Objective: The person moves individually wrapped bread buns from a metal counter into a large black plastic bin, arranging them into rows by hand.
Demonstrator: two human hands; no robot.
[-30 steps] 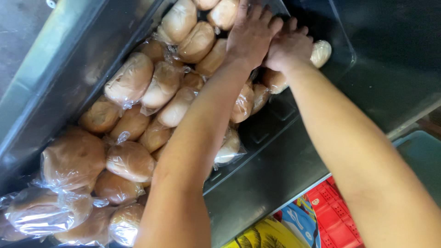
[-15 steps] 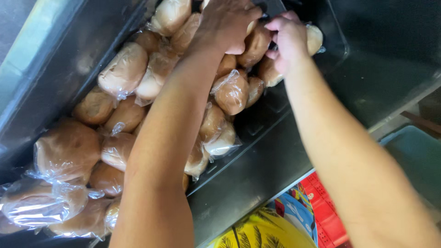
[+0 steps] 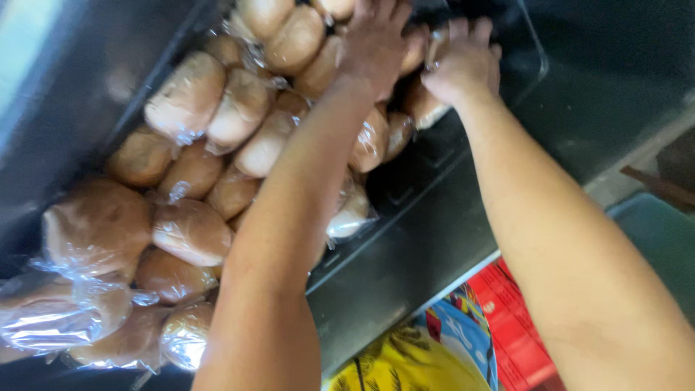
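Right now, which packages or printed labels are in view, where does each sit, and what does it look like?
Wrapped buns: round, brown, in clear plastic, filling the dark tray; left hand and right hand rest on those at the far end.
Red package: flat, bottom edge.
Blue and yellow package: glossy, beside the red one.

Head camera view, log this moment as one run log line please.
left hand: on wrapped buns | right hand: grips wrapped bun | buns in dark tray
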